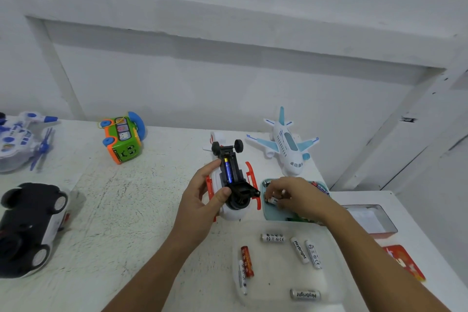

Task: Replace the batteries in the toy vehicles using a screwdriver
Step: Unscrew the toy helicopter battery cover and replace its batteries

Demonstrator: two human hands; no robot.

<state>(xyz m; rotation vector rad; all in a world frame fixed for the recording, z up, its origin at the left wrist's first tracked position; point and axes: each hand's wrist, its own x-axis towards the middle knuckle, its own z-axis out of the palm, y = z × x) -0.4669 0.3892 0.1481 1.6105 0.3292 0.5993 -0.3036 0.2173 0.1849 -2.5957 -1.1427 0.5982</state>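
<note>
"So, where's the toy vehicle (233, 177)?"
"Just left of the right hand (291, 195), which pinches a white battery (273, 201) in the teal tray (268, 215). The left hand (202, 200) grips it upturned over the counter (126, 210); its blue battery (228, 168) lies lengthwise, pointing away."

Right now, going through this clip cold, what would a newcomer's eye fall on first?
At centre, the left hand grips an upturned white-and-orange toy whose opened underside shows one blue battery. Just right of it, the right hand pinches a white battery over a teal tray, with loose batteries scattered nearer the camera. A blue-and-white toy plane stands behind, by the wall.
</note>
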